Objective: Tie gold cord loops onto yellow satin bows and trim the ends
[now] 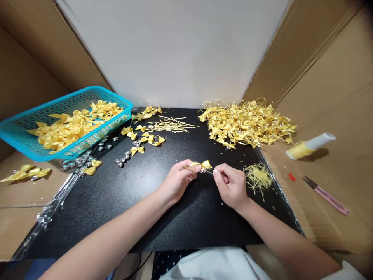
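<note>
- head view: a small gold bow (206, 164) sits just below the middle of the frame, satiny and bright, its right loop puffed, with a round silver bell (203, 170) at its underside.
- left hand (180, 179): thumb and fingertips clamped on the bow's left side.
- right hand (232, 184): apart from the left, fingers curled, pinching a thin yellow strand (210, 172) beside the bow.
- right of that hand, a tangle of pale yellow clippings (259, 177).
- centre, above the hands: loose gold ties (171, 125).
- upper right: heaped gold bows (247, 123).
- left: a turquoise basket (40, 156) of yellow bows (72, 126).
</note>
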Demonstrator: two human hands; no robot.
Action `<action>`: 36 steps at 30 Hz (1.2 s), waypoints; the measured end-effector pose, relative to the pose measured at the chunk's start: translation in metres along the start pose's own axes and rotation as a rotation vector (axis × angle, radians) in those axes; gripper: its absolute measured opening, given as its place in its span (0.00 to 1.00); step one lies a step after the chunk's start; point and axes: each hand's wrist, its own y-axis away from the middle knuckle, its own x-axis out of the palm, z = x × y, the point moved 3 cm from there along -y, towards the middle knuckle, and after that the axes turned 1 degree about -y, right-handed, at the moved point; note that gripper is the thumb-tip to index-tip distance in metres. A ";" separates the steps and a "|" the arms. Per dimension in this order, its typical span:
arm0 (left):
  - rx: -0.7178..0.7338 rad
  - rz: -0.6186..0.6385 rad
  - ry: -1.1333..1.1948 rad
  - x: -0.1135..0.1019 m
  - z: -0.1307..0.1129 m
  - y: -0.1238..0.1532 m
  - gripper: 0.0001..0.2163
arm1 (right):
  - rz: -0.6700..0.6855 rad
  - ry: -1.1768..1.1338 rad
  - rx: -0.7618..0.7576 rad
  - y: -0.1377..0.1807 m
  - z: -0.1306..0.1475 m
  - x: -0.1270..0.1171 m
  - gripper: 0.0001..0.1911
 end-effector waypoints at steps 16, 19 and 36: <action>-0.024 0.017 0.038 0.000 0.002 -0.001 0.11 | -0.032 -0.022 -0.071 -0.003 0.003 -0.003 0.11; -0.025 0.013 0.033 0.000 0.003 -0.001 0.11 | -0.033 -0.022 -0.069 -0.003 0.004 -0.003 0.11; -0.123 0.068 0.102 -0.001 0.009 -0.001 0.11 | 0.049 -0.110 -0.021 -0.001 -0.001 0.000 0.10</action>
